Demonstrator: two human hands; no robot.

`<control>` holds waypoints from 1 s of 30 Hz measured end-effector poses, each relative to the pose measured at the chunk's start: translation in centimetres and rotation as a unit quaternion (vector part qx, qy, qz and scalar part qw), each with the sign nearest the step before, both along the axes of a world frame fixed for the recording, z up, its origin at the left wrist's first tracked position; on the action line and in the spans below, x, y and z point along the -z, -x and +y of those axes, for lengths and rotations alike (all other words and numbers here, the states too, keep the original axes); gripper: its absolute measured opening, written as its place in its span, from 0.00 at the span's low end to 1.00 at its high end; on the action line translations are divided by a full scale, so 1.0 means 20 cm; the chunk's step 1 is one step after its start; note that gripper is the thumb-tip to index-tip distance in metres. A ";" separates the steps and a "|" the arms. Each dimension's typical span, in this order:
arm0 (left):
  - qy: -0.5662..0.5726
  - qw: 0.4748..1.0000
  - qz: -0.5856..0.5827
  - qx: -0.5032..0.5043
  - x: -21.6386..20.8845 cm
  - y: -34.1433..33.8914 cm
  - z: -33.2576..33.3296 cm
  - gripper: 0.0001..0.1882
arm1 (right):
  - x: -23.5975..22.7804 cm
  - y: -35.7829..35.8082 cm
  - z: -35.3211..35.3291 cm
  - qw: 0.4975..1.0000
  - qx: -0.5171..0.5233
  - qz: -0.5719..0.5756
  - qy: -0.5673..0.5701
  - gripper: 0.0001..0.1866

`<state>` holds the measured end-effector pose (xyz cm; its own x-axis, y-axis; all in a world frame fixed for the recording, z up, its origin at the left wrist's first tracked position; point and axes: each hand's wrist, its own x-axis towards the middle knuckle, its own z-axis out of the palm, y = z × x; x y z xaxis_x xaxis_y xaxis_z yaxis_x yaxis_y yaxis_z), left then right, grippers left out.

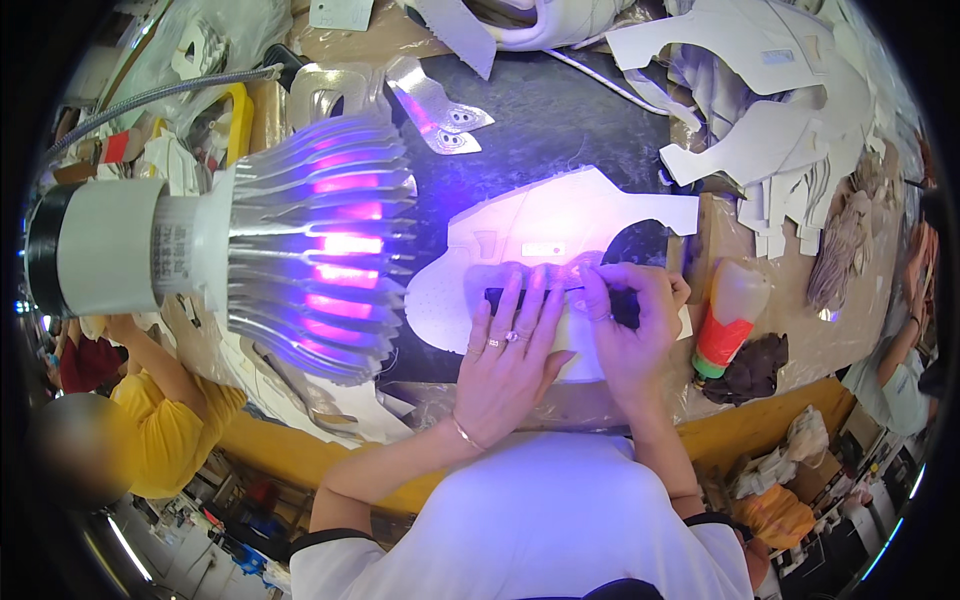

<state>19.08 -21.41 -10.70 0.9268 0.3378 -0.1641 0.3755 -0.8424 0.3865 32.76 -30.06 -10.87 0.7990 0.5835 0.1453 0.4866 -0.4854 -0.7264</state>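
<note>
A busy workshop here: cut white shapes (pixel 745 35) heaped on the tabletop (pixel 815 330), a co-worker in yellow (pixel 165 430) close by!

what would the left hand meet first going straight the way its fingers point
Probably the small pale rectangle on the white piece, just ahead of the left hand, though depth is unclear.

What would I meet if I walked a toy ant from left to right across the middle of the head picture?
Big silvery lamp → left hand's fingers → right hand's fingers → bottle with red and green bands → greyish-brown bundle.
</note>
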 end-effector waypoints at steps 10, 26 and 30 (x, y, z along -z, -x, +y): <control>-0.014 0.996 -0.005 0.091 0.01 -0.02 0.03 0.34 | 0.00 0.02 0.00 0.992 0.002 -0.101 0.073 0.11; -0.068 0.992 0.012 0.104 -0.01 -0.02 0.04 0.32 | 0.04 0.04 -0.03 0.971 -0.011 -0.170 0.168 0.21; -0.069 0.992 0.011 0.104 0.00 -0.02 0.03 0.32 | 0.04 0.04 -0.03 0.973 -0.015 -0.163 0.160 0.21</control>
<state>19.47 -20.72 -10.65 0.9755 0.1597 -0.1512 0.1946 -0.9471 0.2553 31.94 -30.67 -11.73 0.7228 0.6628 0.1956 0.6834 -0.6438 -0.3441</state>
